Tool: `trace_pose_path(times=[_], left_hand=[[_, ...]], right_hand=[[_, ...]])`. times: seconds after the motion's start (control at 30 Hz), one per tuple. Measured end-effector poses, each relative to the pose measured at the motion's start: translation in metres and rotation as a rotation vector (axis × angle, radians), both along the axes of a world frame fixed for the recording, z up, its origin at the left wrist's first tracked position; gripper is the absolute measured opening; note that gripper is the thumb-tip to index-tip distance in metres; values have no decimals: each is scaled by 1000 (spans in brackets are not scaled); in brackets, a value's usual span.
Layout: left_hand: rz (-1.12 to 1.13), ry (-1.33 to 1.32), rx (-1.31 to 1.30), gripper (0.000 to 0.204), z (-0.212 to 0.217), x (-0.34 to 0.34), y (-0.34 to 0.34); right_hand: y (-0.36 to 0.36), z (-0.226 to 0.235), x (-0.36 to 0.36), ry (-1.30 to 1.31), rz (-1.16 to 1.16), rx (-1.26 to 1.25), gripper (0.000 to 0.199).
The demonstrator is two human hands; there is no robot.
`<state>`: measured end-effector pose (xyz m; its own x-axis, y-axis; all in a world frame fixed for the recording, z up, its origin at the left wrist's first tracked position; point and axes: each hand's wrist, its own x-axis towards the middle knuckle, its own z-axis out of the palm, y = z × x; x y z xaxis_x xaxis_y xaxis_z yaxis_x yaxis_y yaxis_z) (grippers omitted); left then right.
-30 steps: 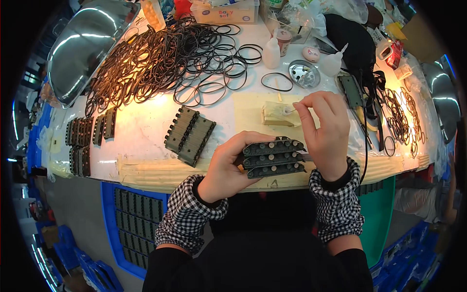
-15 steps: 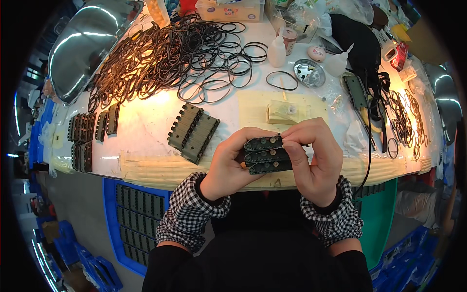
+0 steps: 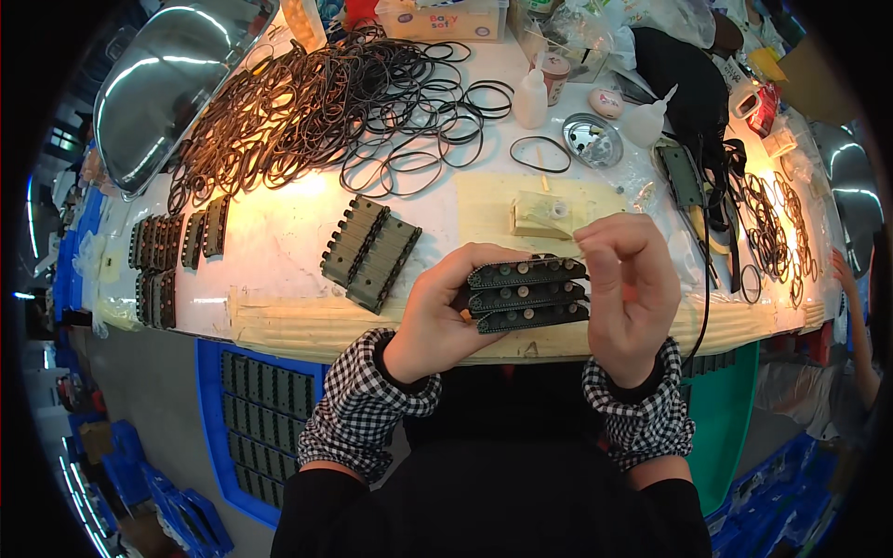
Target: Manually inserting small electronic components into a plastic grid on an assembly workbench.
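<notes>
Where the two hands meet at the near edge of the tabletop (image 3: 279, 242), a stack of dark green ribbed blocks (image 3: 528, 295) sits between them, three toothed, studded slabs lying flat on one another. The left hand (image 3: 445, 316) is curled around the stack's left end, fingers closed on it; the right hand (image 3: 625, 284) is bent over the right end, fingertips pinched at the top slab's corner. At ten o'clock from the stack, two more ribbed blocks (image 3: 370, 252) lie side by side on the pale, glossy surface. At twelve o'clock rests a cream-coloured block (image 3: 544, 216) on a tan mat. Farther out at eleven o'clock sprawls a tangled heap of thin black rubber rings (image 3: 307, 102). At one o'clock stands a shallow round metal dish (image 3: 593, 139), with a white squeeze bottle (image 3: 531, 98) just left of it.
</notes>
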<state>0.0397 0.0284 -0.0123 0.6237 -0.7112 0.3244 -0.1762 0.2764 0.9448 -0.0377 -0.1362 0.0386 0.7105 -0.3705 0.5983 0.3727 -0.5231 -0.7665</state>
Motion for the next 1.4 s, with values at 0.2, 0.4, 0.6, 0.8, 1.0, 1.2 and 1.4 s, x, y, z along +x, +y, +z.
trace_pose_path(times=[0.2,0.4,0.6,0.8,1.0,1.2,1.4], left_hand=[[-34,37,2,47,1,0,0],[-45,64,23,48,2,1,2],[-22,43,-7,47,1,0,1],[-6,28,14,47,2,0,2],[-9,37,14,47,1,0,2],[-32,37,-7,47,0,1,2],[-71,75,-5,48,2,1,1]], right_hand=[[-35,1,18,57,-280,-563,10],[-29,6,14,-40,-305,-515,9],[-8,6,-3,64,216,-167,9],[-1,1,0,88,233,-163,10],[0,1,1,88,223,-195,10],[-7,-2,-1,100,177,20,6],[-39,-1,17,31,-217,-459,6]])
